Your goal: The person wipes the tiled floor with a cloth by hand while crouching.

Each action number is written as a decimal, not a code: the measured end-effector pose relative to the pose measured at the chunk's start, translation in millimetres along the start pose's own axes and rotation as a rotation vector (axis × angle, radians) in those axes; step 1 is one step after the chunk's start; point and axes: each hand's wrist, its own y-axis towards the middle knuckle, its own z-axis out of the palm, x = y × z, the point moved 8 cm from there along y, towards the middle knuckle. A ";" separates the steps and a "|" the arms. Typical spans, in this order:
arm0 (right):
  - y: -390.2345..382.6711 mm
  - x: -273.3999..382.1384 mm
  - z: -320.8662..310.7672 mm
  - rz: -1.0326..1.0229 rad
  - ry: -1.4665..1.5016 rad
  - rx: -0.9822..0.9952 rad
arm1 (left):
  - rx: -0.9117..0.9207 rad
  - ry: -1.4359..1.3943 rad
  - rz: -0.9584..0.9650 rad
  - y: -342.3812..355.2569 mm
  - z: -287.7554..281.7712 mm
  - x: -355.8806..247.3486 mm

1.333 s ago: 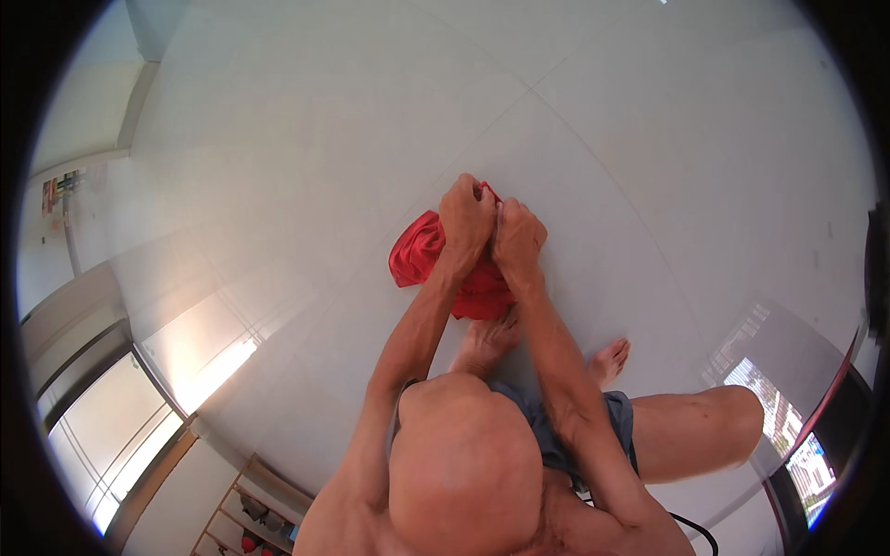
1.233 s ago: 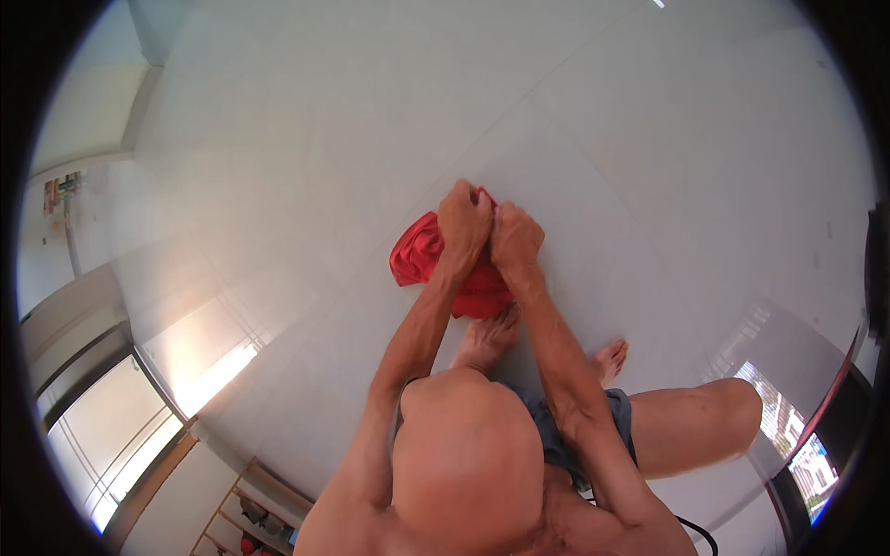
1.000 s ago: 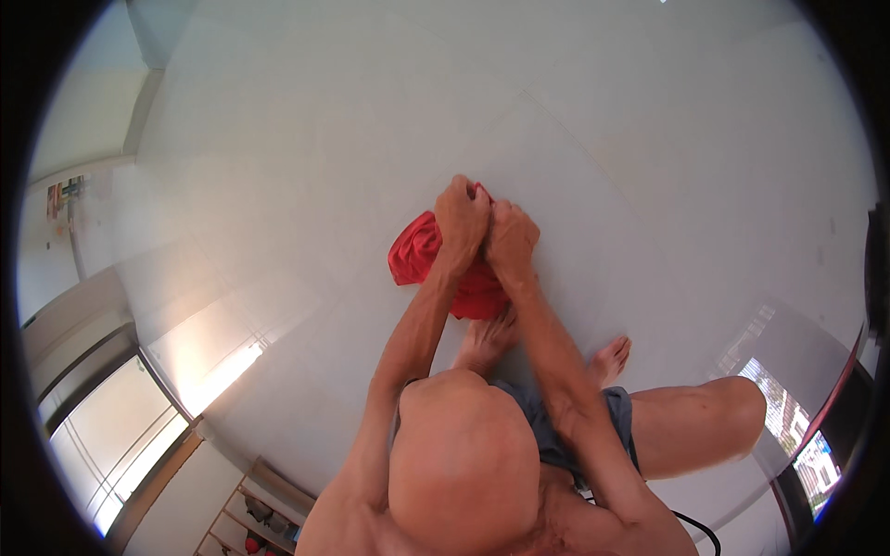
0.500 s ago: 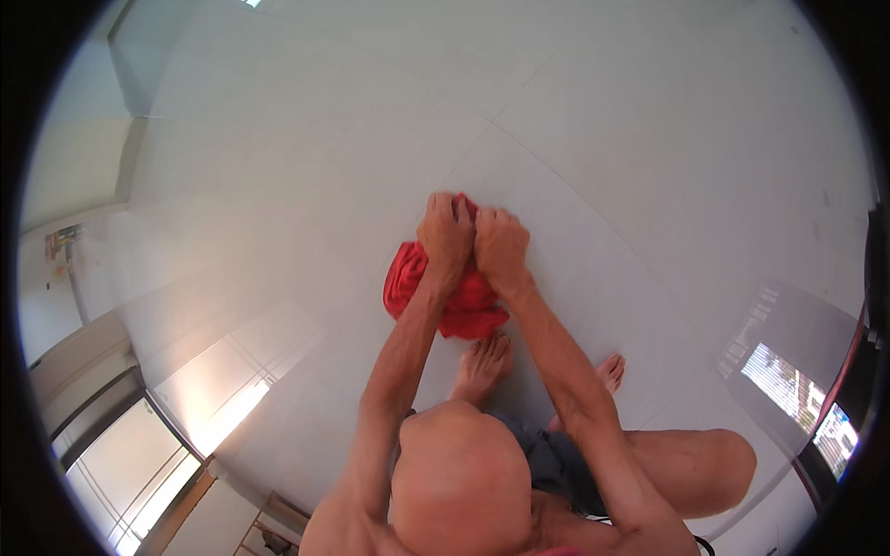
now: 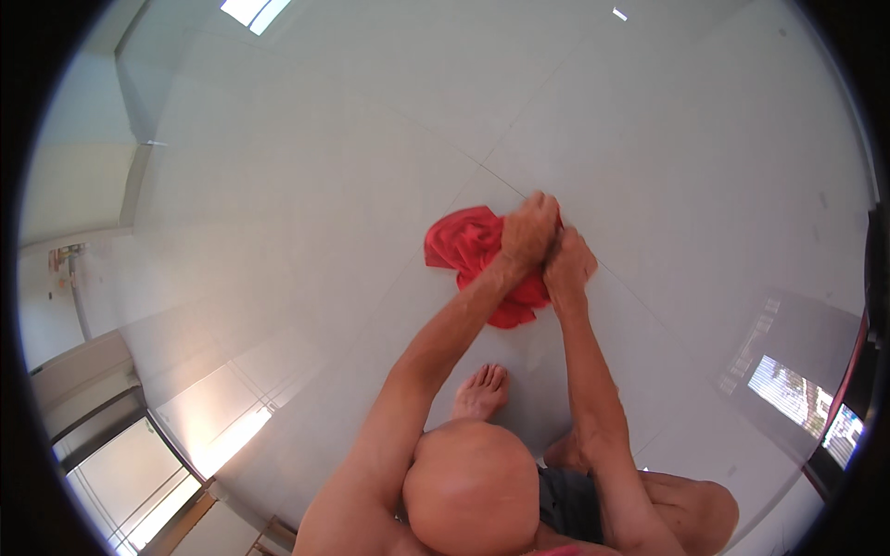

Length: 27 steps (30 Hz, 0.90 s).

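Note:
A crumpled red cloth [image 5: 464,243] lies bunched on the pale tiled floor in front of me. My left hand [image 5: 531,232] is closed on its upper right part, knuckles up. Right beside it, my right hand [image 5: 572,264] is also closed on the cloth, its fingers curled downward. The two fists nearly touch. Loose folds of red fabric spread to the left of my left hand and under both wrists. The gripped folds are mostly hidden beneath my fingers.
My bare left foot [image 5: 482,391] is on the floor just short of the cloth, and my bent right knee [image 5: 709,510] is at the lower right. Glossy floor tiles [image 5: 352,185] reflect window light. A bright doorway [image 5: 130,473] stands at the lower left, a dark-framed screen [image 5: 842,440] at the right.
Both hands have shifted to the right, drawing the red cloth along. The cloth now lies farther from my left foot. My right foot has gone from beside my right forearm to nearer my body.

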 end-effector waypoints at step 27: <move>-47.4 63.2 12.0 -0.229 0.181 0.348 | -0.545 0.353 -0.408 -104.7 -177.0 179.7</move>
